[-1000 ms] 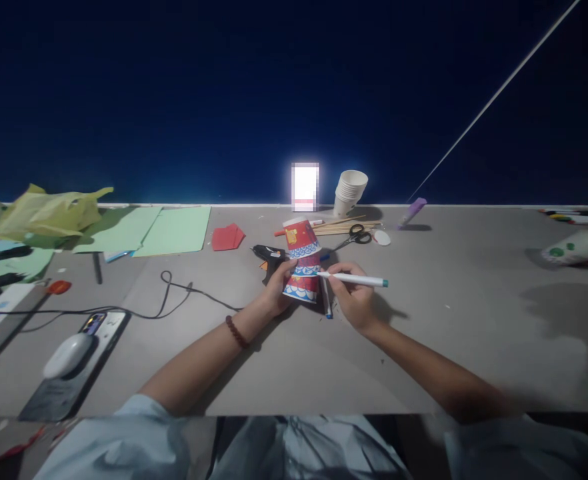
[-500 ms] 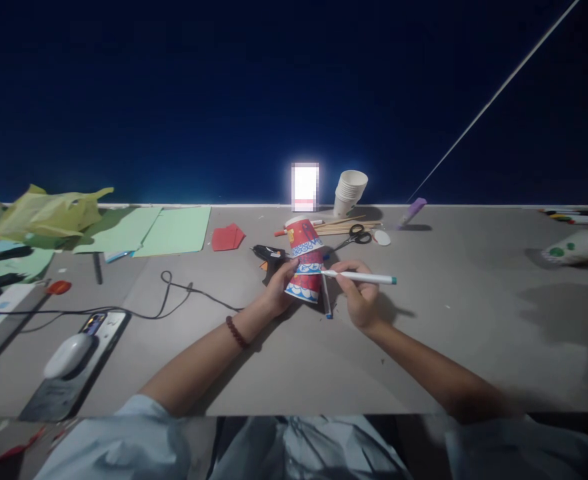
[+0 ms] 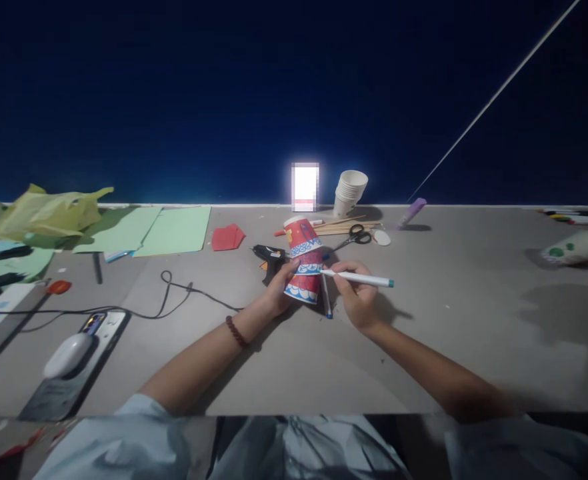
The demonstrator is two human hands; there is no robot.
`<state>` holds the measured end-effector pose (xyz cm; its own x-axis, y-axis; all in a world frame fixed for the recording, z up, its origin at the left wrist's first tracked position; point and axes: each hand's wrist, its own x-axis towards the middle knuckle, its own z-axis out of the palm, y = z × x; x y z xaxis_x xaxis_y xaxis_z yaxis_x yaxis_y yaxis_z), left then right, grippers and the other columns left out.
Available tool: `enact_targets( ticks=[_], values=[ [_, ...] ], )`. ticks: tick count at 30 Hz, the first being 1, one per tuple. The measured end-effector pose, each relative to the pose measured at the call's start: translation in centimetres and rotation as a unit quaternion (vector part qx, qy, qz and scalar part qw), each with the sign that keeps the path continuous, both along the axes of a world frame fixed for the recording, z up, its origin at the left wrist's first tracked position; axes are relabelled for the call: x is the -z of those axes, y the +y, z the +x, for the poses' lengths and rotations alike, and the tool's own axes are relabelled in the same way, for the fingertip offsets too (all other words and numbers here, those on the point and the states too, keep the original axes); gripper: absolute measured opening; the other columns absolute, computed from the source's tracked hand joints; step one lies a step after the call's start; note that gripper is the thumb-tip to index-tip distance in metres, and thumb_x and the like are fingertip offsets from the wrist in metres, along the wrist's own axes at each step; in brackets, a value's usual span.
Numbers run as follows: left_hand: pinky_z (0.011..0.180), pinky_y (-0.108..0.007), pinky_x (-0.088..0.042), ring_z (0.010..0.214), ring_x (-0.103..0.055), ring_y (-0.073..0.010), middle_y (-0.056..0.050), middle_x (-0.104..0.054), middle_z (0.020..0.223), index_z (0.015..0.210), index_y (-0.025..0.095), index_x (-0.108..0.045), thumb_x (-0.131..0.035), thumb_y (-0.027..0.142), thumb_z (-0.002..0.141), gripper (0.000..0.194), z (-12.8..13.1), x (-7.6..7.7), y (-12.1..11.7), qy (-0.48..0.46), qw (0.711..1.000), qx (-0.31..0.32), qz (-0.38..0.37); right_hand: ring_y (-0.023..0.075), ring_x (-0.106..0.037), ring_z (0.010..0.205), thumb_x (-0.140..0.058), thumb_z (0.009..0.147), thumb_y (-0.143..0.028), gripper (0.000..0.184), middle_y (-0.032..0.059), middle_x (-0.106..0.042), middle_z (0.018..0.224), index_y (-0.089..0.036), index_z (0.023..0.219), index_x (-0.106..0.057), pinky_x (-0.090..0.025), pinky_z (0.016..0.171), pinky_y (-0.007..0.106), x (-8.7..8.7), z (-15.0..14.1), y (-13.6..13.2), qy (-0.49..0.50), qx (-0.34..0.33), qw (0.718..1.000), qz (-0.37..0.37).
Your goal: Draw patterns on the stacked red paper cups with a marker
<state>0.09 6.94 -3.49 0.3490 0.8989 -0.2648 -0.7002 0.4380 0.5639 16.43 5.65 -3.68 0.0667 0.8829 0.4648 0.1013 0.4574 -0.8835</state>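
Note:
My left hand (image 3: 280,290) is closed around a stack of paper cups (image 3: 305,245), coloured red with blue and white wave patterns and tilted a little. In my right hand (image 3: 358,293) is a white marker (image 3: 367,277) with a green end, pinched like a pen. Its tip is at the right side of the middle cup, seemingly touching it. Beneath the cups lies another marker (image 3: 328,303) with a blue end, partly hidden. A black glue gun (image 3: 270,257) rests on the table just beyond my left hand.
Scissors (image 3: 358,235), wooden sticks (image 3: 339,227) and white stacked cups (image 3: 350,192) stand or lie behind my hands. Green paper (image 3: 177,233) and folded red paper (image 3: 227,237) are on the left. A phone (image 3: 77,370) lies front left, near the glue gun's cable (image 3: 149,315).
The marker in my right hand has shifted very slightly left against the cups. The cups have turned or tilted slightly in my left hand.

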Motion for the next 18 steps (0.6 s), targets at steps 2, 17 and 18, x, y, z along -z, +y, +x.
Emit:
enact_targets(
  ticks=[2,17,18],
  values=[
    [0.096,-0.035,-0.050,0.090,-0.073,-0.0249,-0.014,-0.078,0.098,0.104,0.007,-0.072,-0.064,0.032,0.087,0.032,0.01,0.01,-0.02,0.000,1.000,0.002,0.000,0.0191,-0.067,0.080,-0.062,0.088,-0.033,0.006,0.0001,-0.067,0.083,-0.027,0.087,-0.063,-0.055,0.074,0.032,0.05,0.01,-0.04,0.006,-0.003,1.000,0.007],
    [0.097,-0.035,-0.050,0.089,-0.074,-0.0241,-0.013,-0.078,0.096,0.105,0.008,-0.072,-0.063,0.031,0.088,0.030,-0.05,0.02,-0.03,-0.004,1.000,0.009,0.001,0.0185,-0.065,0.075,-0.063,0.088,-0.033,0.007,0.0000,-0.066,0.080,-0.026,0.085,-0.063,-0.054,0.069,0.030,-0.05,0.00,0.01,-0.001,0.003,1.000,-0.012],
    [0.096,-0.035,-0.050,0.088,-0.074,-0.0236,-0.013,-0.079,0.096,0.104,0.007,-0.072,-0.064,0.031,0.087,0.030,-0.03,-0.01,-0.03,-0.007,1.000,0.010,0.001,0.0180,-0.065,0.075,-0.063,0.088,-0.032,0.007,-0.0004,-0.066,0.080,-0.026,0.085,-0.064,-0.054,0.069,0.030,-0.08,-0.02,0.02,0.002,0.003,1.000,-0.005]
  ],
)
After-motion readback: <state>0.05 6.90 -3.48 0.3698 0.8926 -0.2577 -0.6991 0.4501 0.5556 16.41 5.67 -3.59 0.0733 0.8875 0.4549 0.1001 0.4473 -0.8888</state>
